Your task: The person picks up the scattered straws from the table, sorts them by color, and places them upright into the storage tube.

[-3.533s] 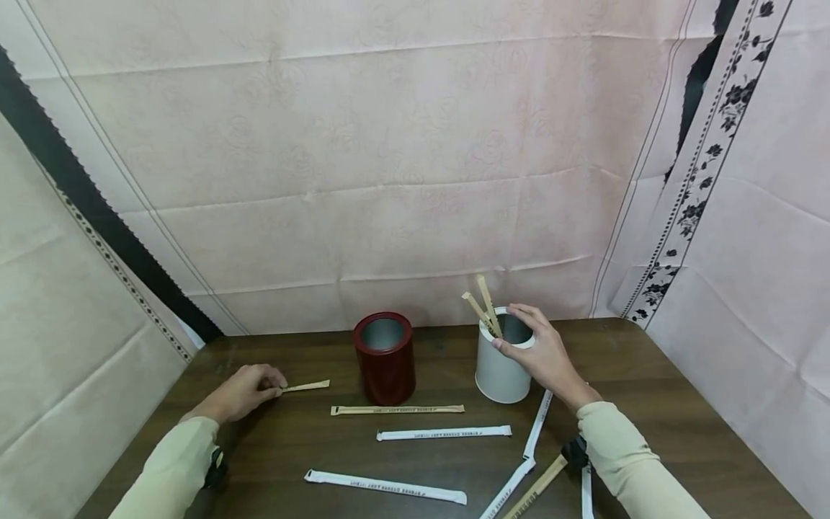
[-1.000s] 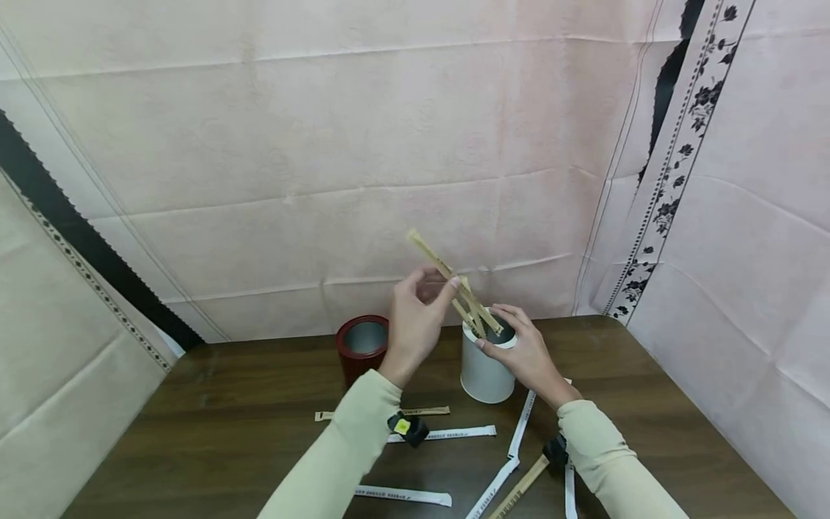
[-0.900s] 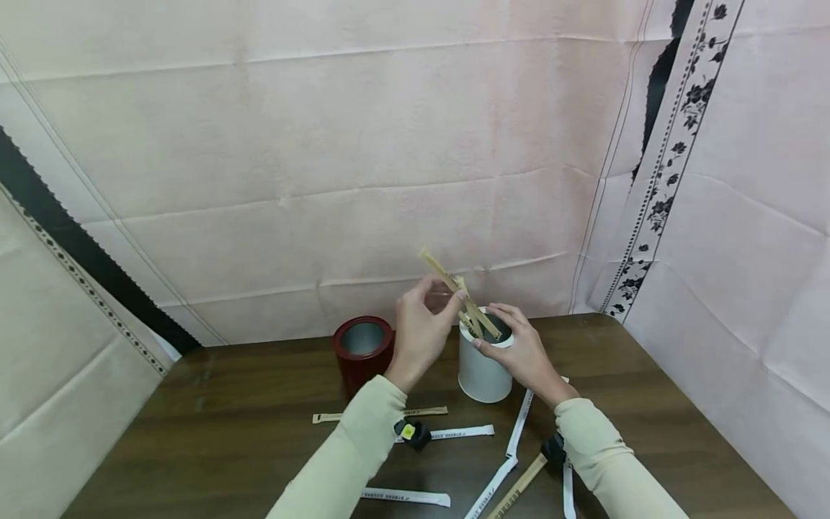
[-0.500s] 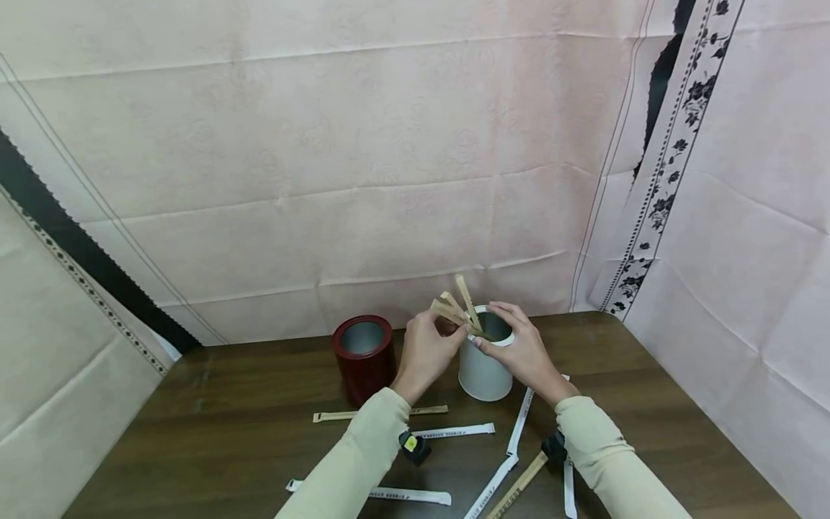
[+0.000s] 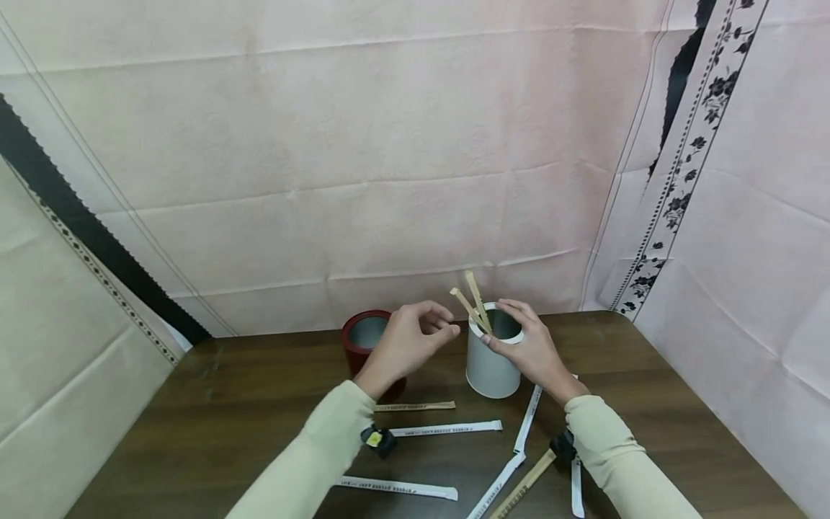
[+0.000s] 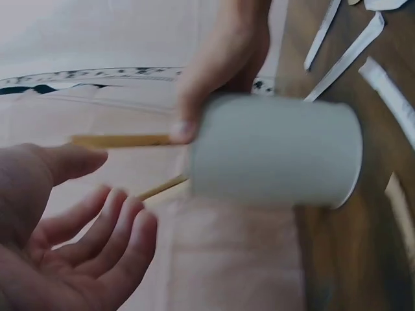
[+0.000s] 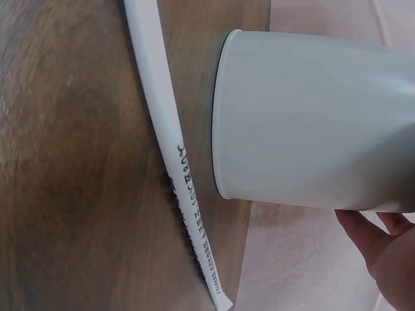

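A white can (image 5: 489,371) stands upright on the table, with my right hand (image 5: 537,355) gripping its rim between thumb and fingers. Two slim tan paper-wrapped sticks (image 5: 475,290) poke out of its mouth, leaning left. My left hand (image 5: 407,340) hovers left of the can with nothing in it. In the left wrist view its fingers (image 6: 133,249) are loosely bent and apart from the thumb, near the sticks. The right wrist view shows the can wall (image 7: 305,123) with fingertips touching it. What lies deeper inside the can is hidden.
A dark red can (image 5: 353,355) stands left, partly behind the left hand. On the brown table (image 5: 194,432) lie a tan wrapped stick (image 5: 421,406), white ones (image 5: 447,429), a bent white one (image 5: 528,425) and another tan one (image 5: 525,484). Cloth hangs behind.
My left hand picked up a tan stick at the left, carried it to the white can and let go, then drew back left. My right hand stays on the can.
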A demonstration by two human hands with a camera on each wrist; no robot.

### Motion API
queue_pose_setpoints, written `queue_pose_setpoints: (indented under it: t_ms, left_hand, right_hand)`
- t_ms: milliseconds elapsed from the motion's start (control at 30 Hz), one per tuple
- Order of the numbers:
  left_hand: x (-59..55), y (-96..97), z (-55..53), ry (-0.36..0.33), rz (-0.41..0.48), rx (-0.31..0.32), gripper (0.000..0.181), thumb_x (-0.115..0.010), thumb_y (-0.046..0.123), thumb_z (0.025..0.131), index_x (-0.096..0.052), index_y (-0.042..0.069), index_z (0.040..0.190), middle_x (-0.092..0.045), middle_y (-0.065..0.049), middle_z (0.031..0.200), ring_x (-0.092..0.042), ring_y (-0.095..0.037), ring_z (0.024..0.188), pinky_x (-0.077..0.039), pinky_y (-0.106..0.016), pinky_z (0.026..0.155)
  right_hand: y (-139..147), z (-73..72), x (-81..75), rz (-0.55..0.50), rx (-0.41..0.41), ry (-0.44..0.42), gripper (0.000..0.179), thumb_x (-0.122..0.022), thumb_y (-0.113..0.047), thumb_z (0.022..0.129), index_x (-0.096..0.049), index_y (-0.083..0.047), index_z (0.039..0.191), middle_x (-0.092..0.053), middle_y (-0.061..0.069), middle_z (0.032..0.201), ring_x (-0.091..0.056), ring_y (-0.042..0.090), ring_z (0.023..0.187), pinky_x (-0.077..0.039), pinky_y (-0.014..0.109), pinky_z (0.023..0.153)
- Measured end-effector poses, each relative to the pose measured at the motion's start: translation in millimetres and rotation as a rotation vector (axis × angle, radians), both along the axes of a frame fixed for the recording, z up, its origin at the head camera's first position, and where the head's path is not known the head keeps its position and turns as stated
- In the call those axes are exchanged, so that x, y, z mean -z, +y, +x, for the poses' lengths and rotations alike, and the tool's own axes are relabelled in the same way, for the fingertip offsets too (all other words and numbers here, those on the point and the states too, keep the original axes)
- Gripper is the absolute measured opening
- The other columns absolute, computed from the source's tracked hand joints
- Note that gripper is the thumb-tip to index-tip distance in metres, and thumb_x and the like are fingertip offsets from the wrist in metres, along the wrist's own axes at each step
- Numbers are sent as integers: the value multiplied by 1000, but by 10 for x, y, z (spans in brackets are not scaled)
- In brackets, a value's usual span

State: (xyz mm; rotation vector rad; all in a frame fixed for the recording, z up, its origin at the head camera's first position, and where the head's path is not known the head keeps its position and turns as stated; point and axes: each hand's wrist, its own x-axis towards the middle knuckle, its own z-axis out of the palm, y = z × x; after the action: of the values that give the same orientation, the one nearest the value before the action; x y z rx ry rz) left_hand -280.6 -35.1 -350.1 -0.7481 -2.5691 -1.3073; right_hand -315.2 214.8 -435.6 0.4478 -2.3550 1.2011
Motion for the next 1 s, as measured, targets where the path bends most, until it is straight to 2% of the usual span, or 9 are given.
queue_pose_setpoints:
  t_ms: [100,200,367,467,533,600,667,767,1000]
  left_hand:
    - [-107,-214,53,-21,-100,60,14,-72,33,92,-72,22,99,-70,10,88,-66,-8,81,-54,-31,74]
    - [-100,-450,65,-51,-231,143,13,-70,34,94,-72,24,102,-70,14,92,-64,-5,85,-54,-31,79]
    - [131,-809,50,-151,-375,315,17,-67,28,97,-71,23,112,-71,13,101,-65,-3,94,-53,-28,84]
    - [342,-932,73,-235,-411,367,22,-67,26,97,-71,17,116,-72,8,104,-66,-5,95,-53,-25,84]
    - [496,-965,93,-260,-432,367,27,-68,24,96,-70,11,119,-72,4,107,-67,-8,96,-54,-25,83]
    - [632,-963,117,-252,-454,344,31,-68,23,95,-69,7,121,-71,-1,113,-67,-12,101,-54,-27,86]
    - [743,-933,137,-219,-481,310,32,-69,21,95,-68,6,123,-70,-4,119,-66,-16,107,-54,-31,89]
    - [839,-850,171,-151,-537,253,29,-69,17,94,-69,8,122,-69,-3,119,-65,-16,109,-54,-33,90]
    - [961,-684,270,89,-722,98,17,-69,6,91,-75,11,106,-71,-2,97,-68,-13,80,-55,-28,60]
  right_hand:
    - [13,5,-2,-1,6,-4,74,-83,-41,80,-55,-10,141,-47,4,143,-46,27,130,-41,53,102]
    - [19,4,3,-2,2,-6,74,-83,-41,79,-55,-10,140,-47,4,144,-46,27,131,-40,54,103]
    - [20,-3,6,4,-1,-9,75,-83,-41,79,-55,-9,141,-46,6,144,-45,29,132,-39,56,103]
    - [21,-1,5,11,5,-9,75,-83,-42,80,-54,-10,141,-46,6,144,-44,29,133,-39,58,103]
    - [27,-6,8,13,8,-5,75,-83,-41,80,-54,-9,141,-46,6,144,-44,30,132,-39,58,103]
    - [36,-6,8,16,10,-5,74,-83,-41,80,-55,-9,141,-46,6,144,-44,29,132,-39,57,103]
    - [41,-9,11,15,8,-5,74,-83,-41,80,-55,-9,141,-46,6,144,-45,29,132,-39,57,103]
    - [44,-1,5,11,10,-7,74,-83,-40,80,-55,-9,141,-46,6,144,-45,29,132,-39,57,103]
    - [22,5,-9,11,4,-13,73,-82,-39,81,-54,-9,141,-45,5,145,-43,30,133,-37,58,104]
